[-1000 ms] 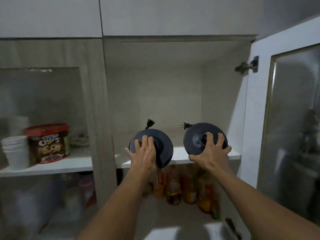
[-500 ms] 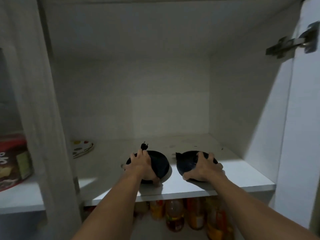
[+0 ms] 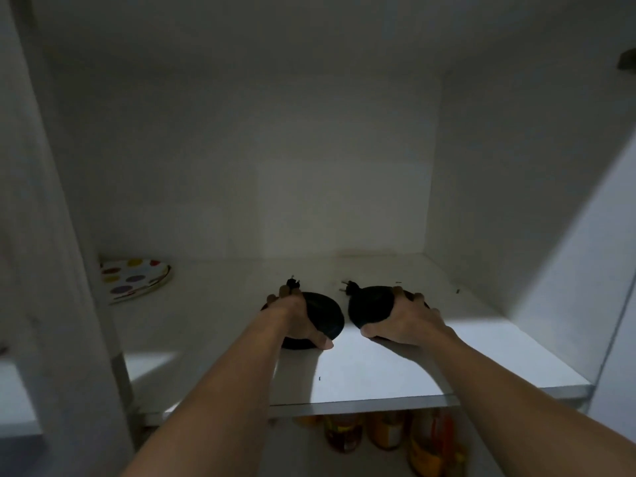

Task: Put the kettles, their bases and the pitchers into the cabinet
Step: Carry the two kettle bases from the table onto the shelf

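Dim cabinet [image 3: 275,166]; jars [image 3: 378,433] under shelf [image 3: 378,376] blurred, spotted plate [image 3: 134,278] half cut off; left hand [image 3: 296,320] covers and grips left base [image 3: 328,316], right hand [image 3: 407,321] grips right base [image 3: 370,306], both on shelf, just apart

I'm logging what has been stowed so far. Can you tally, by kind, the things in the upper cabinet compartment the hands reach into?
Black round kettle bases: 2 (left base in the left hand, right base in the right hand)
White round plate with coloured spots: 1
Total: 3
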Demonstrator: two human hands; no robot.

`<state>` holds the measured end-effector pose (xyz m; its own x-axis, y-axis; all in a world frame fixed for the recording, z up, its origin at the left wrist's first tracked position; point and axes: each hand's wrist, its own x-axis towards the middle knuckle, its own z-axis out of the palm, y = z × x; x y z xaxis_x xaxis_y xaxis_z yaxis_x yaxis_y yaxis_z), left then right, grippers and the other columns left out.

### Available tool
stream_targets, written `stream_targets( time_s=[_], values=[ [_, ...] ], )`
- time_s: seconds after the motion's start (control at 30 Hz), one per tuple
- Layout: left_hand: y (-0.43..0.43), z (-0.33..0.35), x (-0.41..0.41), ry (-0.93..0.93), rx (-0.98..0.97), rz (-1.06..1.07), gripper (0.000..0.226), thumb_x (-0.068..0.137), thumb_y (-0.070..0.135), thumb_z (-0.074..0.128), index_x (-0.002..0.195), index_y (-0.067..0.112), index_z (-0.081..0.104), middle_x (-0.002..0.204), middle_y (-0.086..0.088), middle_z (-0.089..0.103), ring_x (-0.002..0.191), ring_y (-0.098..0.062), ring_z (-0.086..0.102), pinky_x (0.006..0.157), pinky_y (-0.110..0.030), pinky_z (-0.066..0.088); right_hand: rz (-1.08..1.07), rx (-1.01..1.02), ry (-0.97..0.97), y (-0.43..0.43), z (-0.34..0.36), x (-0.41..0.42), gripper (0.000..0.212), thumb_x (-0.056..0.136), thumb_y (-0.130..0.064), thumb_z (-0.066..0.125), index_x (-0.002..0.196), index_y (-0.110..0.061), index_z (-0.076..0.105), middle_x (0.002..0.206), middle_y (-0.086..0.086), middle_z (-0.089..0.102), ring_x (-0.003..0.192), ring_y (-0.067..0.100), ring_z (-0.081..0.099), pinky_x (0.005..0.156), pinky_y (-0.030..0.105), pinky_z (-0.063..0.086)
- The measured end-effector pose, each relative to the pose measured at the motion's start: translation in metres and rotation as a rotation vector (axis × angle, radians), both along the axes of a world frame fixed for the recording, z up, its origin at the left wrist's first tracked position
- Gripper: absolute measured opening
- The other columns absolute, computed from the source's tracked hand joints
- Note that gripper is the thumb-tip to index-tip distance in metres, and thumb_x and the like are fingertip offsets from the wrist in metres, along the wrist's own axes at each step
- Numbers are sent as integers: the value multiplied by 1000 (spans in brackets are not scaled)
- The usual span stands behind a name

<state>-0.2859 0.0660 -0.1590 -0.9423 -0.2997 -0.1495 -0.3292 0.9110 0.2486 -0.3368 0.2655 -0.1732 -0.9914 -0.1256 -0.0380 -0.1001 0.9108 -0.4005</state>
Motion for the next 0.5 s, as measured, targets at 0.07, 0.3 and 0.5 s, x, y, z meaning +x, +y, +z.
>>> stream_targets(
  time_s=[0.07,0.3,0.5],
  values=[
    [5,-4,13,58,-15,24,128,55,60,83,151,14,13,148,-8,24,138,-34,26,111,-47,35,12,-10,3,5,-3,5,123,44,-74,69,150,-33,25,152,12,35,137,39,38,108,53,40],
    [28,-8,109,236,-19,168,101,66,56,79,142,13,28,143,-5,30,133,-31,31,107,-52,35,93,-16,172,13,1,77,83,81,-57,64,146,-19,29,150,19,30,134,47,35,107,58,36],
    [59,-49,273,362,-52,470,87,77,51,72,141,13,28,146,-5,26,137,-34,26,106,-68,26,445,-82,213,-14,-30,204,66,91,-51,55,143,-17,34,151,17,32,133,44,39,103,53,39]
  ],
)
